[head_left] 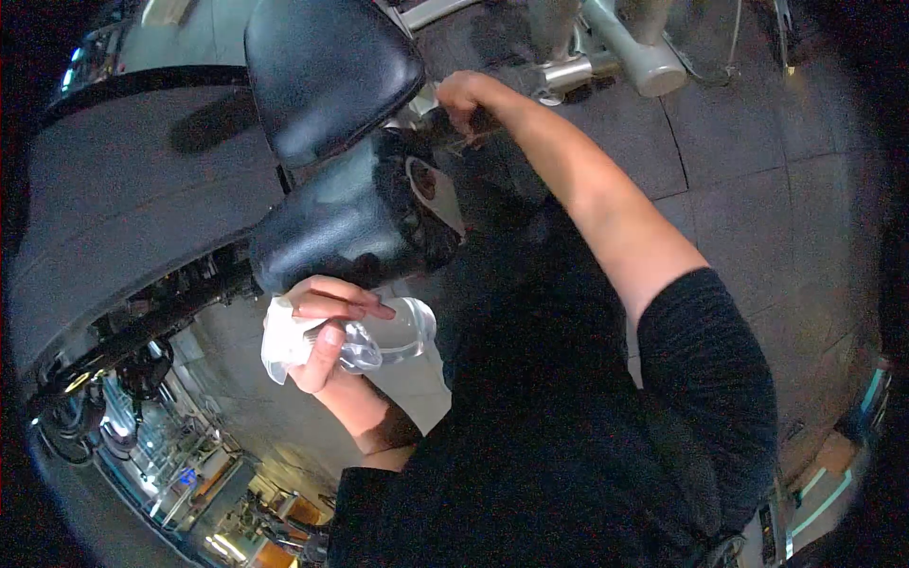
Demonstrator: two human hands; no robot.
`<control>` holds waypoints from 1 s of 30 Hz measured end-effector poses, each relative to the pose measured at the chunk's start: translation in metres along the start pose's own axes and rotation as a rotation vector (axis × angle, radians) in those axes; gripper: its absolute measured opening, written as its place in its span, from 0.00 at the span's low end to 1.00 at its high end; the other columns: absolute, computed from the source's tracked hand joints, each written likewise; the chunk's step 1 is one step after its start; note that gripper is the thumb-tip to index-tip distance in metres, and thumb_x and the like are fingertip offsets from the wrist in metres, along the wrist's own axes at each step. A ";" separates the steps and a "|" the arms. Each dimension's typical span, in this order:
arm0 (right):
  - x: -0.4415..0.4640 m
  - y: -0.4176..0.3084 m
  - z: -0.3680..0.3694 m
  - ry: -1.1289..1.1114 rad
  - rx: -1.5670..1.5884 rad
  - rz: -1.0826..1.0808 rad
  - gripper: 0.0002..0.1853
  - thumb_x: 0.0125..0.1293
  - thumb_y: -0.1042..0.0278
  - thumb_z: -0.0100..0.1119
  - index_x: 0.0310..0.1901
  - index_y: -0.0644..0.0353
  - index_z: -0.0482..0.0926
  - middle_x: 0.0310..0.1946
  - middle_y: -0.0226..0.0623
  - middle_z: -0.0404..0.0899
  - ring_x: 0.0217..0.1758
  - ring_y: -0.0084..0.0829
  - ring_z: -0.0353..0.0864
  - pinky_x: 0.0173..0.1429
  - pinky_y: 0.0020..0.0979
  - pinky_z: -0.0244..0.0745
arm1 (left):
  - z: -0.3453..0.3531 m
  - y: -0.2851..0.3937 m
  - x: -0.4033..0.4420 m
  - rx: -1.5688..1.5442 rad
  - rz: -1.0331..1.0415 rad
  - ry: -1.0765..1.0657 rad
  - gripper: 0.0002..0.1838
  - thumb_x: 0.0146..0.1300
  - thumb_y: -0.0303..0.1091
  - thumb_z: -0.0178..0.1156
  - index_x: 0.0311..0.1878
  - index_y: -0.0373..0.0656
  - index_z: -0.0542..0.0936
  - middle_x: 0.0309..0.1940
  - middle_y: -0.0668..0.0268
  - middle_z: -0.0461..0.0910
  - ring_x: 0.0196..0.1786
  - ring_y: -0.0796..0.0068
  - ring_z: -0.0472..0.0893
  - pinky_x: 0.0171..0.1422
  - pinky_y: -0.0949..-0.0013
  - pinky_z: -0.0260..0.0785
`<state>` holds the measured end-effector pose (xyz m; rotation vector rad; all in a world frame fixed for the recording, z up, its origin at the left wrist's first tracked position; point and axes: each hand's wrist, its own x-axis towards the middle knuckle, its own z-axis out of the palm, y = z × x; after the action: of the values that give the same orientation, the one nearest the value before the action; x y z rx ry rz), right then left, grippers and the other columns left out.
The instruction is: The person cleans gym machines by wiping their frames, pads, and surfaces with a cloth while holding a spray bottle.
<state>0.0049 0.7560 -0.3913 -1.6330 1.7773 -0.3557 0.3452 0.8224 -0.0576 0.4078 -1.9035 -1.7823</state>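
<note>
My left hand [327, 327] is closed around a clear spray bottle [409, 331] with a white trigger head, its body tilted sideways toward the right. The bottle is just below a black padded roller cushion [331, 222] of a gym machine. Behind that cushion rises a rounded black pad [327, 71]. My right arm stretches forward, and my right hand [461, 99] is at the right edge of this pad, by the metal frame. Its fingers are bent downward; whatever they grip, if anything, is too small and dark to make out.
Grey-white machine tubes [649, 66] and a silver joint [568, 74] stand at the top right. Dark floor tiles [739, 208] stretch along the right. A curved dark surface [123, 204] lies at the left, with more equipment [189, 473] at the lower left.
</note>
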 end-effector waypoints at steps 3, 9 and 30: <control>0.177 0.131 0.141 0.308 0.377 -0.797 0.10 0.59 0.67 0.56 0.22 0.59 0.81 0.25 0.42 0.81 0.28 0.42 0.80 0.33 0.44 0.70 | 0.004 0.000 -0.002 0.026 0.030 0.052 0.13 0.62 0.31 0.64 0.36 0.26 0.82 0.32 0.37 0.82 0.31 0.50 0.86 0.39 0.53 0.85; -0.051 -0.060 0.072 1.160 -0.782 -0.126 0.06 0.67 0.68 0.55 0.37 0.55 0.81 0.33 0.37 0.81 0.44 0.42 0.84 0.59 0.45 0.77 | -0.007 0.003 -0.001 0.097 0.028 -0.015 0.14 0.61 0.33 0.63 0.35 0.26 0.80 0.32 0.38 0.81 0.29 0.49 0.86 0.38 0.52 0.85; 0.013 -0.001 0.102 1.044 0.004 -0.411 0.12 0.47 0.63 0.74 0.32 0.53 0.80 0.27 0.32 0.83 0.34 0.39 0.86 0.39 0.44 0.77 | -0.004 0.001 -0.003 -0.002 -0.018 0.008 0.12 0.63 0.29 0.63 0.36 0.24 0.81 0.37 0.36 0.82 0.33 0.52 0.86 0.39 0.53 0.86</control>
<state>0.0714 0.7678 -0.4684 -1.9684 2.0664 -1.6326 0.3506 0.8205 -0.0574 0.4317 -1.8979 -1.7911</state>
